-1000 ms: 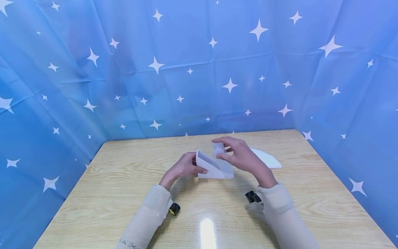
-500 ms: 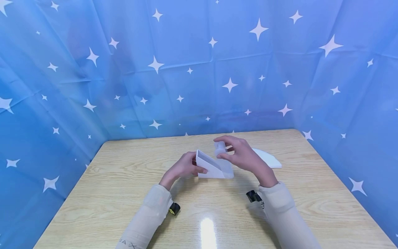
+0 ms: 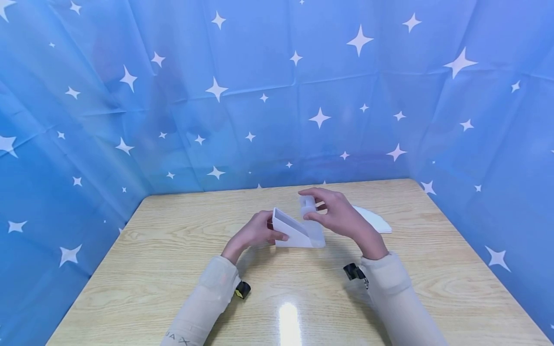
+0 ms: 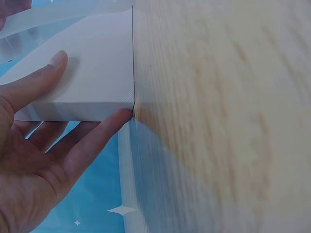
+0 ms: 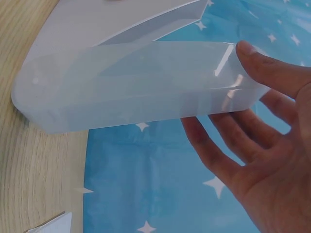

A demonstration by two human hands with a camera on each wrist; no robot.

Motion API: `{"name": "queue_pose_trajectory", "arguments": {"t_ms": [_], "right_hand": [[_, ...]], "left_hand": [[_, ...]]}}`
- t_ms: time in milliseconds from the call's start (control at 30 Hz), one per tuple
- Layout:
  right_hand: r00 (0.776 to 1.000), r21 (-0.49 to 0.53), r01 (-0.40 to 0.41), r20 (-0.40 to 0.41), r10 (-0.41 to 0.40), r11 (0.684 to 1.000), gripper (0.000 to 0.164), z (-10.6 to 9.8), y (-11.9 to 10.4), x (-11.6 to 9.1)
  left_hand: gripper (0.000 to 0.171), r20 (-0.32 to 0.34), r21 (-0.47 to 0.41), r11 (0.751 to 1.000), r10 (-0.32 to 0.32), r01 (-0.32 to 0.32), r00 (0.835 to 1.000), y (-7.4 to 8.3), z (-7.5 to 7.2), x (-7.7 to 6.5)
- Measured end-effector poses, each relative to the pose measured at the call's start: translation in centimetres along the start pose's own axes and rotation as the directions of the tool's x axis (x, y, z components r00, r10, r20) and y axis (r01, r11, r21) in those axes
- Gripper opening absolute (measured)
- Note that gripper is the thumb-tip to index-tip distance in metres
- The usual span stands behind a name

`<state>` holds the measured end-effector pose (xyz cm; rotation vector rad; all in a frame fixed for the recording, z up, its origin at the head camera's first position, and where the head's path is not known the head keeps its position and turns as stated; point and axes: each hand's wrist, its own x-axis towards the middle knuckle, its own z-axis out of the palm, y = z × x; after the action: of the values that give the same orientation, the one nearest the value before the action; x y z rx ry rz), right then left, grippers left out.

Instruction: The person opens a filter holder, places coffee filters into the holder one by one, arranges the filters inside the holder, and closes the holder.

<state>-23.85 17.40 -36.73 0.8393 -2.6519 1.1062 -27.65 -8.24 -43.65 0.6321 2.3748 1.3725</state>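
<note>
1. Nearest to me, two pale sleeves (image 3: pixel 207 293) reach forward on either side of the white holder (image 3: pixel 298 236), each with a small black camera (image 3: pixel 243 290) at the wrist.
2. Directly in front of the holder, the wooden table (image 3: pixel 151 278) catches a bright streak of light (image 3: pixel 289 324).
3. At the holder's left end, my left hand (image 3: pixel 258 228) is partly closed and grips it, thumb on one broad face, fingers along the narrow wall.
4. The holder itself is wedge-shaped, standing on the table with its slanted side open.
5. Just right of the holder is a translucent plastic box (image 5: pixel 146 87), roughly on end; I cannot tell whether they touch.
6. Above and right of the holder, my right hand (image 3: pixel 337 214) holds the box's upper end between thumb and fingers.
7. Farther right of the holder lies a flat white fan-shaped piece (image 3: pixel 374 221), partly hidden.
8. Well behind the holder hangs blue cloth (image 3: pixel 277 120) with white stars.
</note>
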Motion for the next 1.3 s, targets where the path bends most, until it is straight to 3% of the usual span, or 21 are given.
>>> {"name": "queue_pose_trajectory", "arguments": {"t_ms": [1300], "right_hand": [[0.996, 0.005, -0.078, 0.031, 0.078, 0.997, 0.049, -1.2, 0.3, -0.3]], "left_hand": [[0.043, -0.005, -0.012, 1.0, -0.005, 0.004, 1.0, 0.2, -0.1, -0.2]]}}
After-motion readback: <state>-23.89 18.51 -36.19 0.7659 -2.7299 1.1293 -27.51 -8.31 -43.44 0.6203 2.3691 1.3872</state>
